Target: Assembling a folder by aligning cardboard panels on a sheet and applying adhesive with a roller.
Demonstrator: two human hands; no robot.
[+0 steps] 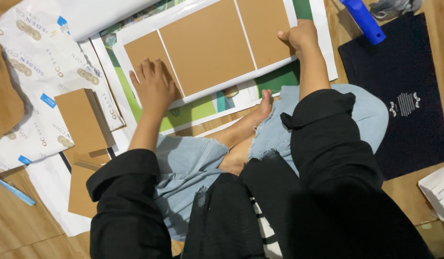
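I sit cross-legged on a wooden floor in black sleeves and light blue jeans. In front of me lies a white sheet [145,29] with three brown cardboard panels [207,45] laid side by side on it. My left hand [155,86] presses flat, fingers spread, on the left panel and the sheet's near edge. My right hand [298,36] rests on the right panel's near corner, fingers curled down on it. A green and white printed poster [193,111] lies under the sheet.
A stack of brown cardboard pieces [83,120] lies at my left on white printed wrapping paper [35,62]. A blue tube [363,20] and a dark cloth [404,91] lie at the right. A blue pen [16,192] lies on the floor.
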